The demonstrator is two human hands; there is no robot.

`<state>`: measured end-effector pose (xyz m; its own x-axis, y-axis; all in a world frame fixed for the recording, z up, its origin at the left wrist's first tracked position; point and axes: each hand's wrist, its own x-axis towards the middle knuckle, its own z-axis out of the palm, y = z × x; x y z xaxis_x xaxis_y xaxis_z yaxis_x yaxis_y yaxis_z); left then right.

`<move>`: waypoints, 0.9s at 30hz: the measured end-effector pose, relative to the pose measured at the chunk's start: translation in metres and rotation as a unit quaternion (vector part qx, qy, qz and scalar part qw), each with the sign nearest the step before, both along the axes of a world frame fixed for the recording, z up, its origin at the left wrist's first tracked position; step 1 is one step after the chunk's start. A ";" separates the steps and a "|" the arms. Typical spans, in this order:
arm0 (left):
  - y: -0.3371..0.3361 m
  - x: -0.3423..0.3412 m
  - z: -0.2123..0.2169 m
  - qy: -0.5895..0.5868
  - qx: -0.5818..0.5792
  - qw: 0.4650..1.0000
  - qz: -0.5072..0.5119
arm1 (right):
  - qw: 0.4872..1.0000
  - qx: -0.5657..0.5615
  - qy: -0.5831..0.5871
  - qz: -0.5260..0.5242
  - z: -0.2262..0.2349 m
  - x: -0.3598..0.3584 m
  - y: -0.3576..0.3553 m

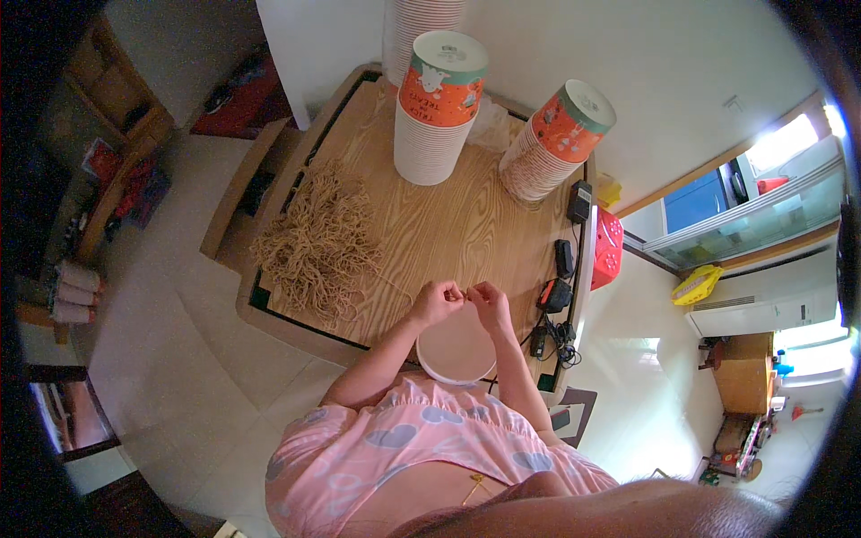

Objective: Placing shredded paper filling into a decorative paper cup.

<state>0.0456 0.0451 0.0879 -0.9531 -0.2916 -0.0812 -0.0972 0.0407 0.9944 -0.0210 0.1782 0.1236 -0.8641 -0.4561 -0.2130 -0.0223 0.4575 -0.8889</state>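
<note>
My left hand (438, 300) and my right hand (489, 307) meet fingertip to fingertip at the far rim of a round, pale paper bucket (456, 348). The bucket sits at the table's near edge, close against my body. Both hands are closed in a pinch. From a big tangled heap of tan twine (323, 242) on the left of the table, a thin strand runs to my left hand. What lies between the right fingertips is too small to make out.
Two tall stacks of upside-down paper buckets, one (439, 108) mid-back and one (560, 139) at the back right, stand on the wooden table (448, 233). Black adapters (579, 202) and cables (563, 339) line the right edge. A red stool (607, 249) stands beyond it.
</note>
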 end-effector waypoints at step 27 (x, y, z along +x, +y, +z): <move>0.003 0.000 -0.018 0.049 0.027 0.998 0.022 | 0.999 -0.003 0.021 0.039 0.004 0.000 0.006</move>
<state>0.0455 0.0483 0.0697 -0.9433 -0.3319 -0.0047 0.0008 -0.0163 0.9999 -0.0213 0.1843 0.1279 -0.8337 -0.5242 -0.1735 -0.0959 0.4468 -0.8895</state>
